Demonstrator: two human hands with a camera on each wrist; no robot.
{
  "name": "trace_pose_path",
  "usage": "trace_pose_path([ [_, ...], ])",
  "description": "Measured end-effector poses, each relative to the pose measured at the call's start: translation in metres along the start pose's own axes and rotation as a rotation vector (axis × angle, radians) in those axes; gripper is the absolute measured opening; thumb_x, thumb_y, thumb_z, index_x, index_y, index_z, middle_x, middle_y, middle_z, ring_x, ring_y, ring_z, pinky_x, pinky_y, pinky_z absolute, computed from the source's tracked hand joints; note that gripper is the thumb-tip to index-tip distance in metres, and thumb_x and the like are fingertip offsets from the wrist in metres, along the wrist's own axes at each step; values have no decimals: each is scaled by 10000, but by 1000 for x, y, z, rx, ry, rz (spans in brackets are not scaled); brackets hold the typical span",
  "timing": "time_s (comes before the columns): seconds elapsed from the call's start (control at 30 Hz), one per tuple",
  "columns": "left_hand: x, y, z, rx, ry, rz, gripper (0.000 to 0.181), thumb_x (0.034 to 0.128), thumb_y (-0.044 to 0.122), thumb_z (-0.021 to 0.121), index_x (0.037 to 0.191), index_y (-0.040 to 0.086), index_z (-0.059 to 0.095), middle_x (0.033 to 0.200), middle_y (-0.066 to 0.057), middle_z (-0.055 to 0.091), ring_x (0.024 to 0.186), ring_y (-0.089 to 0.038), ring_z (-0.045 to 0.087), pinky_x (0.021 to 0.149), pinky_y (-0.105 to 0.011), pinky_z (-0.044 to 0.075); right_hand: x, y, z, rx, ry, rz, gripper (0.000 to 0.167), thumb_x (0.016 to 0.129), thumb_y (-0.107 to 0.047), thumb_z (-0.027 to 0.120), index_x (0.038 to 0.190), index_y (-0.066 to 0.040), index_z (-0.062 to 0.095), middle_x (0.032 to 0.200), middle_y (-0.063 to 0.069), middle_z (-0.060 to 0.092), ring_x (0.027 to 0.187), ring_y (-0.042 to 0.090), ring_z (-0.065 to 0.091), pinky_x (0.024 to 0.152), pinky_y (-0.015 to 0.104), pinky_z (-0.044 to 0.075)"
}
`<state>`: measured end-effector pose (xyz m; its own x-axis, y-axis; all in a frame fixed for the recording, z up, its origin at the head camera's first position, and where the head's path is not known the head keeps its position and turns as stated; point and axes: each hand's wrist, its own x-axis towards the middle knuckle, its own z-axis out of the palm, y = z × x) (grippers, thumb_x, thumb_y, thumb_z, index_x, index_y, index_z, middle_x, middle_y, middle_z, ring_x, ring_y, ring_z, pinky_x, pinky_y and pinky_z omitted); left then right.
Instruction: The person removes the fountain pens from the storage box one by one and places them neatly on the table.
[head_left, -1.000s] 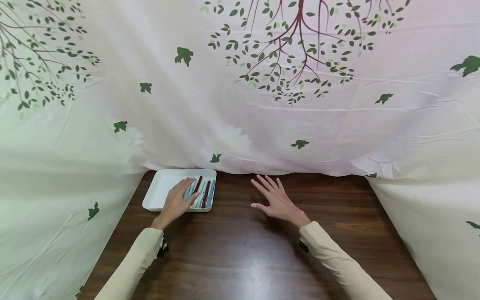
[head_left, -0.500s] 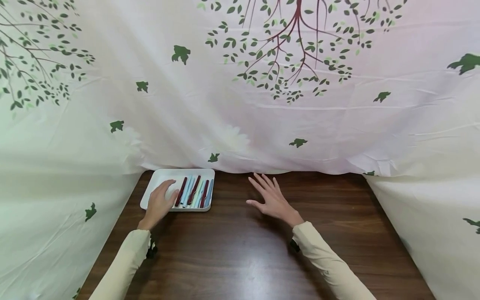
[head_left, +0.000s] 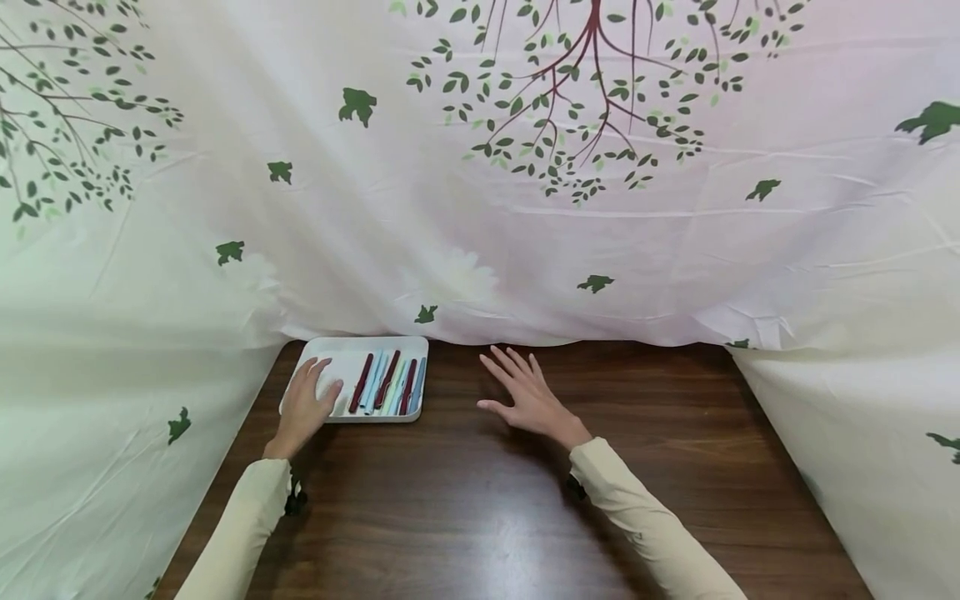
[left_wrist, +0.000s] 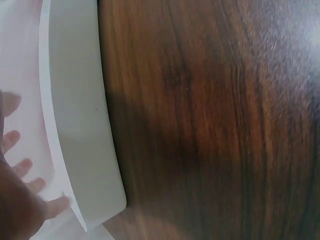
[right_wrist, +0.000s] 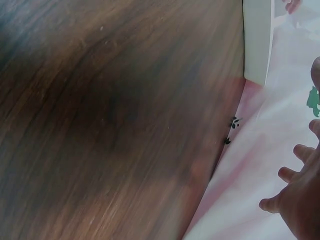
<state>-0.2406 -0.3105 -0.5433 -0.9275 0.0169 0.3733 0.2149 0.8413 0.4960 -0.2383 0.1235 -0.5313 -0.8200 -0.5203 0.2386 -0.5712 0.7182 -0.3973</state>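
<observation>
In the head view, a white tray [head_left: 385, 420] stands at the back left of the table, with several dark red, light blue and pale green pens [head_left: 386, 383] lying side by side in its right part. My left hand [head_left: 303, 408] is over the tray's left part, fingers spread and holding nothing. The left wrist view has the tray's side wall [left_wrist: 82, 115] beside the left hand [left_wrist: 20, 200]. Right of the tray, my right hand [head_left: 531, 400] hovers over the table, fingers spread, nothing in it. The right hand [right_wrist: 305, 200] also shows at the right wrist view's edge.
A dark brown wooden table [head_left: 465, 500] reaches back to a pale cloth [head_left: 480, 233] printed with branches and green birds. The cloth also hangs along the left and right sides of the table.
My left hand has moved left off the pens, uncovering them, to the tray's left part. My right hand has shifted slightly left.
</observation>
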Motion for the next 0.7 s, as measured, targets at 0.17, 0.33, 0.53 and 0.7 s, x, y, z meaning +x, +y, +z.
trace_pose_path([
  [0.17, 1, -6, -3, 26, -109, -114, 648, 1009, 271, 654, 1546, 3, 411, 1605, -361, 289, 1483, -540, 272, 1116, -763, 298, 3, -3, 3, 13, -16, -2, 822, 1026, -577, 591, 1688, -247, 233, 1765, -2, 130, 1614, 336, 144, 1261, 673, 47],
  [0.33, 4, -7, -4, 46, -100, -193, 653, 1028, 293, 620, 1569, 19, 377, 1618, -341, 271, 1482, -552, 260, 1075, -810, 264, 4, -5, 7, 11, -24, -16, 824, 1030, -576, 585, 1692, -265, 205, 1764, 4, 135, 1610, 332, 163, 1250, 690, 98],
  [0.53, 11, -7, -10, 56, -18, -186, 633, 1018, 272, 638, 1537, -20, 423, 1580, -346, 342, 1432, -564, 331, 1072, -791, 277, 8, -10, 13, 24, -33, -30, 826, 1030, -566, 595, 1691, -255, 211, 1764, 7, 136, 1610, 314, 172, 1240, 705, 120],
  [0.7, 9, -16, -15, 42, -70, -305, 740, 1036, 358, 606, 1601, -24, 317, 1601, -366, 291, 1461, -552, 306, 1130, -758, 258, 10, -15, 20, 25, -62, -33, 833, 1031, -576, 584, 1694, -245, 203, 1764, 18, 133, 1607, 332, 176, 1232, 715, 138],
])
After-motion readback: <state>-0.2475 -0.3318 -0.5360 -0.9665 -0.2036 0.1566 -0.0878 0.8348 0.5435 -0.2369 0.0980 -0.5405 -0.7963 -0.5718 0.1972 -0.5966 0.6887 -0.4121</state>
